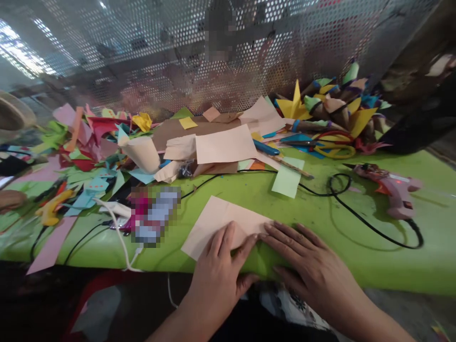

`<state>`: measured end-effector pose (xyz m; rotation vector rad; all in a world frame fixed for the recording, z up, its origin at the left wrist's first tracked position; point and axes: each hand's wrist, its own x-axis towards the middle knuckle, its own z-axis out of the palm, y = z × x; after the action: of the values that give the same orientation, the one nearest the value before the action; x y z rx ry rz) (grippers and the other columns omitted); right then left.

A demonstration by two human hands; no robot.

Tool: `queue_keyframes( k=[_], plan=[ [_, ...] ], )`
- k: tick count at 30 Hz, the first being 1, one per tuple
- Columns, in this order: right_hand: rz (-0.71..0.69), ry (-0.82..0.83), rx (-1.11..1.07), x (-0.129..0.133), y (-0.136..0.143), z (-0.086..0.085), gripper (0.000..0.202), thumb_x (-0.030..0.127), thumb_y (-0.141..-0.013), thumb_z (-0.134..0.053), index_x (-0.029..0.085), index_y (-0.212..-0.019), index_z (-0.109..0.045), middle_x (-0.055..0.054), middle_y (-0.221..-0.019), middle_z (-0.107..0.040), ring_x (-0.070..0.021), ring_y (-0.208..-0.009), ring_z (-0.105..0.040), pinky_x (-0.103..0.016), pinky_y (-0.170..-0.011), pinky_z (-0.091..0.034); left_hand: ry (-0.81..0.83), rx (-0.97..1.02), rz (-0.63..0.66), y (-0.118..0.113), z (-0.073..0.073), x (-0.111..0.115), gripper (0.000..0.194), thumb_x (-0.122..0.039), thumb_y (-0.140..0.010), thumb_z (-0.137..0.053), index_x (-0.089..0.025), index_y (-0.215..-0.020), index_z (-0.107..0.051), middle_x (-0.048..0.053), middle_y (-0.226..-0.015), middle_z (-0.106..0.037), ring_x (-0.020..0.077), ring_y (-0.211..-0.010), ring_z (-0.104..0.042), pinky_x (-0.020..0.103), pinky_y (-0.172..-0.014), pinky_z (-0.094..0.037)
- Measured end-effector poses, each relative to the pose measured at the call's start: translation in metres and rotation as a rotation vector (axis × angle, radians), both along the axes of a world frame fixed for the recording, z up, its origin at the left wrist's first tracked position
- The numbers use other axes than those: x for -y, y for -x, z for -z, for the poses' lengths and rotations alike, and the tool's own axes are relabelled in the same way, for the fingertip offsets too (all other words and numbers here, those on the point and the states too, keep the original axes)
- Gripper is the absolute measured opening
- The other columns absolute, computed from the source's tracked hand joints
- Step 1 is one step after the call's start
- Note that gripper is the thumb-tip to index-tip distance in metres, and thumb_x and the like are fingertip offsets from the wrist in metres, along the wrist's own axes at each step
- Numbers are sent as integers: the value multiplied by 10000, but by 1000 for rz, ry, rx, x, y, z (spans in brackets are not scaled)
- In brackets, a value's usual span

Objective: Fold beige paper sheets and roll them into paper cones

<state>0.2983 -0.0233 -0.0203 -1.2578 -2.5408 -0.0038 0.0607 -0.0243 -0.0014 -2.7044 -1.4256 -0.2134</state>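
“One pale sheet on the green bench, front middle. Stage?”

“Creasing seems begun, though the near edge is covered; judged part done, the far side lying flat, unfolded.”

“Grip?”

“None. Left hand presses the sheet, fingers extended, thumb apart; right hand rests flat at its right corner.”

“Beyond?”

“Paper cone behind, leftward; glue gun right, well apart.”

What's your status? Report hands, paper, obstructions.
Left hand on pale peach paper; right hand at its right edge. Paper on green tabletop, nothing atop but hands.
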Motion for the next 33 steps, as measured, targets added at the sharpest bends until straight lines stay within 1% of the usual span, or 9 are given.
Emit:
queue_keyframes(
  k=[4, 7, 11, 14, 17, 21, 25, 29, 33],
  plan=[
    [25, 29, -30, 4, 5, -7, 654, 260, -935, -526, 221, -1539, -279, -62, -1536, -416, -242, -1394, -428, -512, -1130, -332, -40, 26, -4, 2, 9, 2, 706, -517, -839, -652, -308, -1472, -420, 159, -1466, -438, 340, -1265, -479, 498, -1005, -482],
    [8, 32, -37, 11, 20, -12, 620, 303, -944, -528, 228, -1522, -318, -59, -1546, -397, -255, -1420, -385, -555, -1155, -275, -45, 51, 6, 3, 14, 1, 660, -500, -819, -681, -266, -1411, -507, 174, -1468, -438, 347, -1282, -471, 497, -1012, -485],
    [-13, 90, -17, 17, 34, -10, 607, 377, -947, -536, 229, -1506, -350, -50, -1546, -400, -248, -1414, -395, -543, -1154, -283, -31, 58, -13, 3, 17, 2, 584, -479, -815, -690, -226, -1332, -587, 179, -1473, -445, 358, -1287, -475, 498, -1028, -476],
    [96, 94, -3, 18, 30, -5, 612, 357, -957, -517, 248, -1523, -312, -46, -1546, -404, -243, -1398, -420, -541, -1148, -280, -45, 60, -18, 3, 18, 4, 641, -500, -857, -631, -272, -1436, -480, 160, -1492, -440, 343, -1305, -470, 499, -1046, -457],
    [152, 71, 4, 18, 22, -1, 581, 328, -965, -499, 257, -1516, -328, -47, -1528, -438, -230, -1386, -437, -526, -1154, -256, -51, 59, 7, 8, 19, 7, 683, -509, -899, -565, -265, -1506, -370, 134, -1548, -385, 318, -1372, -414, 481, -1099, -405],
    [193, 33, 28, 17, 18, 1, 530, 377, -964, -500, 290, -1477, -395, -24, -1525, -448, -260, -1384, -435, -560, -1136, -249, -52, 40, 35, 23, 19, 14, 651, -479, -941, -501, -230, -1520, -339, 97, -1596, -319, 290, -1446, -323, 466, -1145, -345],
    [199, 8, 38, 16, 17, 3, 533, 430, -965, -484, 294, -1473, -398, -28, -1513, -467, -282, -1371, -449, -574, -1104, -285, -57, -13, -7, 48, 19, 23, 650, -451, -955, -486, -255, -1540, -282, 87, -1605, -297, 306, -1456, -303, 521, -1142, -319],
    [184, -18, 32, 14, 16, 3, 491, 421, -963, -474, 294, -1436, -446, -39, -1487, -504, -292, -1349, -473, -582, -1106, -275, -26, -28, -53, 69, 15, 31, 618, -376, -961, -498, -294, -1534, -284, 69, -1607, -295, 294, -1463, -293, 533, -1147, -304],
    [184, -71, 4, 17, 29, -4, 496, 348, -956, -470, 259, -1443, -437, -81, -1514, -466, -298, -1381, -431, -585, -1130, -243, 43, 49, -46, 62, 10, 30, 586, -409, -962, -499, -324, -1514, -321, 46, -1605, -306, 270, -1474, -273, 535, -1165, -281]
  ],
)
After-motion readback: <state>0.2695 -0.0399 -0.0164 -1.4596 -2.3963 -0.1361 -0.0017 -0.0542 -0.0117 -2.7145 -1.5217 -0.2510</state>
